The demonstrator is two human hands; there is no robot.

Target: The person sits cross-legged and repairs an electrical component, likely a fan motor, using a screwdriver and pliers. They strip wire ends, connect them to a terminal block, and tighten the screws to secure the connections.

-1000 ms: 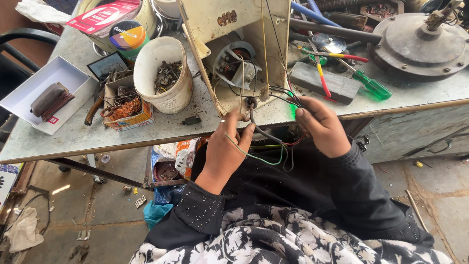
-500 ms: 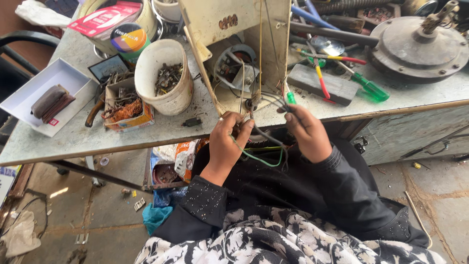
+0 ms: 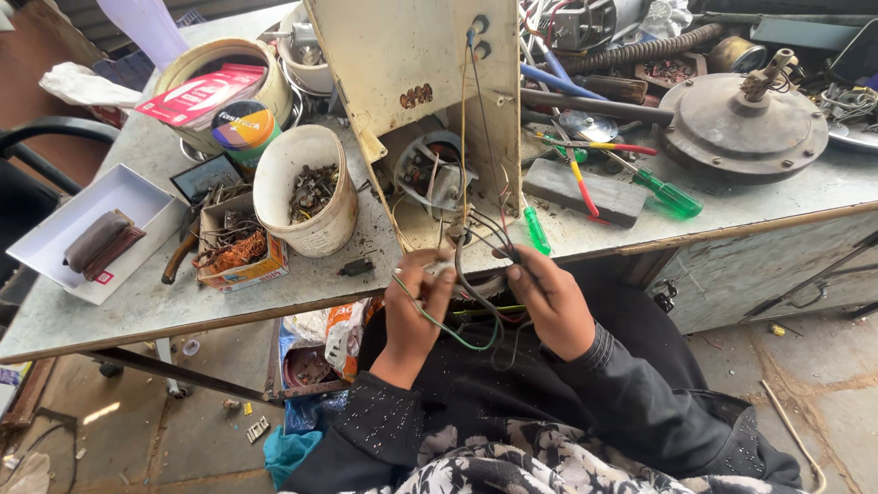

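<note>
**Both hands on the wires at the bench edge**

Head view: left hand (image 3: 416, 306) pinched shut on the wires (image 3: 476, 274), green one looping below it. Right hand (image 3: 549, 302) closed round the same bundle, just beside the left. Wires run up into the cream panel (image 3: 412, 64) standing on the table (image 3: 137, 302), motor (image 3: 430, 174) behind it. White bucket (image 3: 306, 187) of scrap left of the panel, green screwdriver (image 3: 672, 194) well to the right

The hands (image 3: 485, 306) hide the wire ends (image 3: 457, 316); the white bucket's (image 3: 306, 187) contents are too small to tell.
</note>
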